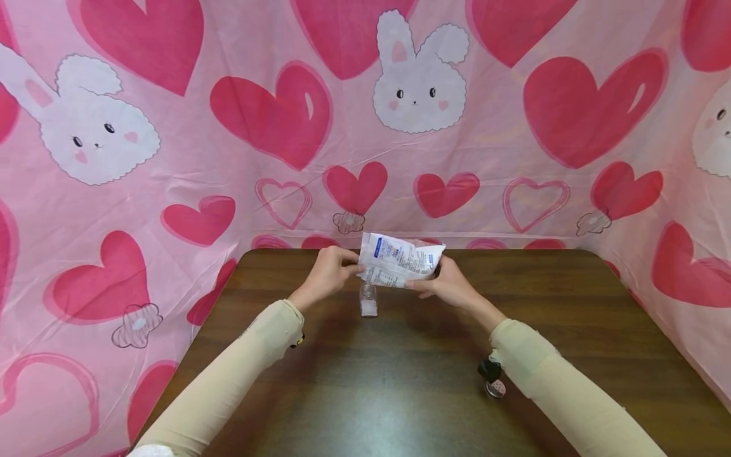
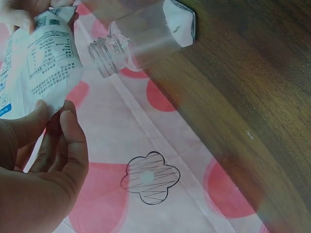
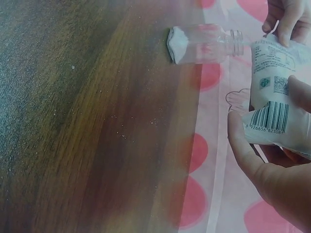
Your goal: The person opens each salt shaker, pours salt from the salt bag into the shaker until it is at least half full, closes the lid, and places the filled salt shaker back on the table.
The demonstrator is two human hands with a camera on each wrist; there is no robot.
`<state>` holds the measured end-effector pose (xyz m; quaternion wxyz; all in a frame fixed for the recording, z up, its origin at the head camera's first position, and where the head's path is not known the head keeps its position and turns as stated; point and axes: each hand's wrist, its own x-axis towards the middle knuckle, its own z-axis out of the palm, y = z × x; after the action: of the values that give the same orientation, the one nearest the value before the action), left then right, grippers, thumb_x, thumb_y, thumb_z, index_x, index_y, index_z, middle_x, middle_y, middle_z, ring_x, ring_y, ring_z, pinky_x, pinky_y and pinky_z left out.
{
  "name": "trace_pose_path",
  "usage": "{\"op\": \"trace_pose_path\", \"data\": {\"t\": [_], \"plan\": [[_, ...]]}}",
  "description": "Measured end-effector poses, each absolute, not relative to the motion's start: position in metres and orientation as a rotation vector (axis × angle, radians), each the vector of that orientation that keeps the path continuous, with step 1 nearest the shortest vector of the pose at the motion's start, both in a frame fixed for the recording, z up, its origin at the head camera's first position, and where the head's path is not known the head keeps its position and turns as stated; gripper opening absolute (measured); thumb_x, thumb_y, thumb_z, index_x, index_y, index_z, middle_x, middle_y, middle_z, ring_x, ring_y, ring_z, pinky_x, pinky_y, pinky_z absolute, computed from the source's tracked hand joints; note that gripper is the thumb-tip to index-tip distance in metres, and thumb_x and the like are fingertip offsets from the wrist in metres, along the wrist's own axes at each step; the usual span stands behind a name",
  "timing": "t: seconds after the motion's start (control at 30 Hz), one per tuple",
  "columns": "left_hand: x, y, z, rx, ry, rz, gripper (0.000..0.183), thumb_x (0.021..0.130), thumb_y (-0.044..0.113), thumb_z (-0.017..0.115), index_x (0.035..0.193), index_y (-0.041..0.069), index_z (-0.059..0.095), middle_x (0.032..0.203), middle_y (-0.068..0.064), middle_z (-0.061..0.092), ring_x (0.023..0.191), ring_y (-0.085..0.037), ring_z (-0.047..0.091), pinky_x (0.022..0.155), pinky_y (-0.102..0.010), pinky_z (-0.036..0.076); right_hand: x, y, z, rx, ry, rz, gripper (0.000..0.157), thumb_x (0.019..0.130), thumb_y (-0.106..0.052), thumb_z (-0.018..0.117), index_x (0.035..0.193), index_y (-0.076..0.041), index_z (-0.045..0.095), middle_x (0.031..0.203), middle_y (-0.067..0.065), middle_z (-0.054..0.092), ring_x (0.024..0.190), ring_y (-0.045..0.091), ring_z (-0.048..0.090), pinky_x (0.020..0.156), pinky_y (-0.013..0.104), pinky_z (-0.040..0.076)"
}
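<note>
1. A white plastic packet (image 1: 396, 261), printed in blue and black, is held up above the dark brown wood-grain table (image 1: 388, 393), near its far edge.
2. One corner of the packet is pinched between thumb and fingers by the left hand (image 1: 331, 270).
3. The opposite end, where a barcode is printed, is grasped by the right hand (image 1: 448, 282), with the thumb laid along the near side.
4. A small clear bottle (image 1: 368, 304) with a threaded neck is stood upright on the table, beneath the packet's left part; its bottom is filled with a white substance.
5. The uncapped mouth is placed just below the packet; a small gap between them is shown in the left wrist view.
6. White specks (image 3: 121, 136) are scattered over the tabletop.
7. A small black piece (image 1: 488, 369) and a round, shiny-rimmed lid with a dotted pinkish top (image 1: 495, 389) are seen beside the pale yellow-green right sleeve (image 1: 559, 381).
8. The table is surrounded by pink cloth (image 1: 491, 139) patterned with hearts and white rabbits.
</note>
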<state>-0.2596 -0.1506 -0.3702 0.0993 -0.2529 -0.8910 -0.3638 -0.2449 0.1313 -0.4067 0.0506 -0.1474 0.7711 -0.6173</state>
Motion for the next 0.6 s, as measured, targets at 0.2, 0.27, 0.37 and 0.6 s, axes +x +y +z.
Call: {"op": "trace_pose_path", "data": {"t": [0.2, 0.27, 0.37, 0.6], "plan": [[-0.2599, -0.1498, -0.3697, -0.760, -2.625, -1.071, 0.005, 0.090, 0.003, 0.083, 0.093, -0.001, 0.083, 0.085, -0.005, 0.077, 0.071, -0.016, 0.055, 0.069, -0.031, 0.048, -0.2454, 0.1321, -0.4069, -0.446, 2.352, -1.878, 0.056, 0.087, -0.006, 0.086, 0.133, 0.004, 0.056, 0.120, 0.022, 0.069, 0.094, 0.028, 0.072, 0.072, 0.048, 0.062], [-0.2599, -0.1494, -0.3695, -0.755, -2.626, -1.074, 0.005, 0.089, 0.003, 0.084, 0.093, 0.000, 0.083, 0.087, -0.006, 0.078, 0.072, -0.016, 0.056, 0.070, -0.031, 0.049, -0.2457, 0.1323, -0.4069, -0.443, 2.354, -1.875, 0.056, 0.087, -0.006, 0.086, 0.133, 0.004, 0.056, 0.120, 0.023, 0.068, 0.094, 0.028, 0.072, 0.073, 0.048, 0.062], [-0.2594, -0.1493, -0.3690, -0.749, -2.627, -1.078, 0.005, 0.089, 0.003, 0.084, 0.094, 0.001, 0.083, 0.087, -0.006, 0.078, 0.072, -0.015, 0.056, 0.069, -0.031, 0.049, -0.2461, 0.1325, -0.4072, -0.438, 2.355, -1.874, 0.055, 0.086, -0.006, 0.086, 0.133, 0.003, 0.056, 0.120, 0.022, 0.069, 0.094, 0.028, 0.072, 0.073, 0.049, 0.062], [-0.2600, -0.1480, -0.3693, -0.758, -2.610, -1.041, 0.002, 0.089, 0.003, 0.084, 0.087, 0.003, 0.083, 0.084, -0.004, 0.077, 0.071, -0.012, 0.055, 0.071, -0.033, 0.049, -0.2463, 0.1325, -0.4079, -0.426, 2.332, -1.914, 0.055, 0.086, -0.003, 0.085, 0.131, 0.007, 0.056, 0.113, 0.022, 0.070, 0.087, 0.024, 0.072, 0.073, 0.054, 0.061]]}}
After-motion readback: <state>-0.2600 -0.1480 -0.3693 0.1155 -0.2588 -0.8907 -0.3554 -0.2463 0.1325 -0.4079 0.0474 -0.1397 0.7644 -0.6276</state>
